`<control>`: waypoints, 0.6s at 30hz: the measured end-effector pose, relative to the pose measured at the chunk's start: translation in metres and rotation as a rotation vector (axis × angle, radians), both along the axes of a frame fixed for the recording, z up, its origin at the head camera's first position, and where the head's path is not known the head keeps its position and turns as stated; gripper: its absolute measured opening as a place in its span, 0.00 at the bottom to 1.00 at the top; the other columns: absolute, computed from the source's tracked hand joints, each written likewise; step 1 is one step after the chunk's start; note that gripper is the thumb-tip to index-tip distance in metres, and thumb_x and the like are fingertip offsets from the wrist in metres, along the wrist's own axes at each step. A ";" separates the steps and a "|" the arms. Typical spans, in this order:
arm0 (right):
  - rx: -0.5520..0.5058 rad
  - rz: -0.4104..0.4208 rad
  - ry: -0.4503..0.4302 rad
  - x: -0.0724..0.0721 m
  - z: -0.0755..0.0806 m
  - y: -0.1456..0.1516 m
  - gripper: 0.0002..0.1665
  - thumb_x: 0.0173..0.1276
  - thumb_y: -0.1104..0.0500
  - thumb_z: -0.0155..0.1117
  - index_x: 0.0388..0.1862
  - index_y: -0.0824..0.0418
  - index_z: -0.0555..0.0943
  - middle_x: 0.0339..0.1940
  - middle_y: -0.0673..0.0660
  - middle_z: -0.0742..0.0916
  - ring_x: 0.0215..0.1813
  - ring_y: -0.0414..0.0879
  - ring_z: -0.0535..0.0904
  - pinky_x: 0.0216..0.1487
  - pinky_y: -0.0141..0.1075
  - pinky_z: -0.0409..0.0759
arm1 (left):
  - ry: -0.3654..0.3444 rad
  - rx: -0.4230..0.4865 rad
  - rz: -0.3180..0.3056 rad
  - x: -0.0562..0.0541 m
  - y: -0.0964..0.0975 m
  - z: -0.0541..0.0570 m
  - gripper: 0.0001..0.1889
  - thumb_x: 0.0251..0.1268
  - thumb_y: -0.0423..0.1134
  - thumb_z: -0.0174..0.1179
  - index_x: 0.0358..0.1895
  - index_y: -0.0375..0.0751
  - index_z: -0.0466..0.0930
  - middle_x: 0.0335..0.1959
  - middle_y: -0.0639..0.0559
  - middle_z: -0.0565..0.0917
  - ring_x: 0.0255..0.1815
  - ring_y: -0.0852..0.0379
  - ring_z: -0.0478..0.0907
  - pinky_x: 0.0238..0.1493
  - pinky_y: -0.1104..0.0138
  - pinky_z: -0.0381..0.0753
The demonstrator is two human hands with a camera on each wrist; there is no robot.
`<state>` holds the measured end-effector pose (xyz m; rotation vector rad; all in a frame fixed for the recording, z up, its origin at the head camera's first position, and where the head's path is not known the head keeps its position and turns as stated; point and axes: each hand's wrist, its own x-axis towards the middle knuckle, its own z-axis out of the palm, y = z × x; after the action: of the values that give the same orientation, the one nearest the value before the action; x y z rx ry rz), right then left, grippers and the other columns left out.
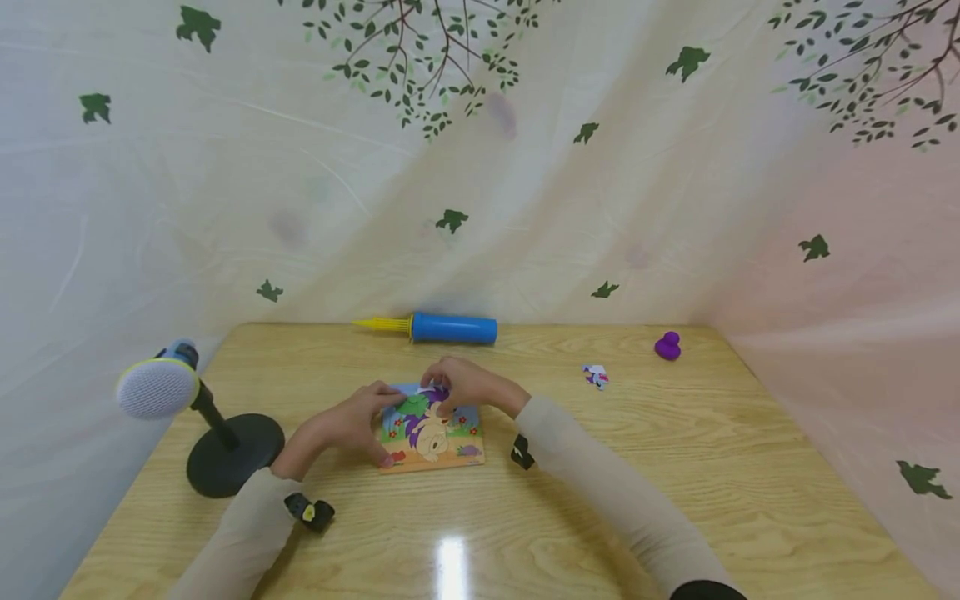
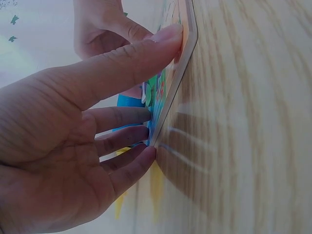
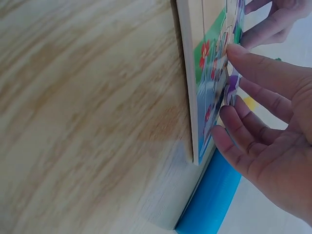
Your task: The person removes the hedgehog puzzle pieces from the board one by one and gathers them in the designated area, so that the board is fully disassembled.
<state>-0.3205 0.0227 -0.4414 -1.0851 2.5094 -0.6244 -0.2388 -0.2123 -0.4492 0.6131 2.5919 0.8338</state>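
A flat wooden jigsaw board (image 1: 468, 451) with a cartoon animal, grass and red flowers lies on the table between the two hands. My left hand (image 1: 350, 423) holds its left side, thumb on the near corner and fingertips along the far part, as the left wrist view shows. Over the board's upper right, my right hand (image 1: 467, 385) pinches a purple-and-white puzzle piece (image 3: 231, 90) between thumb and fingers. That piece sits right at the board's surface, partly covered by the fingers. Another puzzle piece (image 1: 596, 377), white and purple, lies apart to the right.
Behind the board, a blue hand pump (image 1: 454, 328) with a yellow nozzle lies along the table's back edge. A microphone (image 1: 159, 387) on a black round stand (image 1: 234, 456) is at the left. A small purple knobbed object (image 1: 667, 346) rests at the back right.
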 end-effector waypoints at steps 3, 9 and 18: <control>-0.003 0.004 0.010 0.001 0.000 0.000 0.28 0.60 0.63 0.78 0.60 0.61 0.83 0.49 0.58 0.82 0.50 0.46 0.76 0.53 0.37 0.79 | 0.003 -0.003 -0.002 -0.001 -0.001 -0.001 0.52 0.47 0.46 0.82 0.76 0.36 0.64 0.71 0.35 0.65 0.71 0.35 0.61 0.72 0.36 0.66; 0.005 0.018 0.029 0.006 0.003 0.000 0.30 0.59 0.64 0.77 0.62 0.63 0.83 0.49 0.58 0.82 0.48 0.45 0.75 0.51 0.34 0.78 | -0.001 -0.007 0.001 0.000 0.000 -0.001 0.52 0.47 0.46 0.82 0.77 0.37 0.64 0.71 0.35 0.65 0.71 0.35 0.61 0.72 0.36 0.66; 0.015 0.066 0.112 0.008 0.004 0.002 0.29 0.62 0.65 0.75 0.63 0.65 0.82 0.49 0.59 0.83 0.44 0.45 0.72 0.45 0.32 0.75 | 0.000 -0.011 0.005 0.000 0.001 -0.001 0.52 0.47 0.46 0.82 0.76 0.37 0.64 0.71 0.35 0.65 0.72 0.35 0.61 0.72 0.36 0.66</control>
<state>-0.3123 0.0243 -0.4378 -1.2238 2.5559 -0.5399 -0.2393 -0.2116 -0.4503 0.6040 2.5967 0.8206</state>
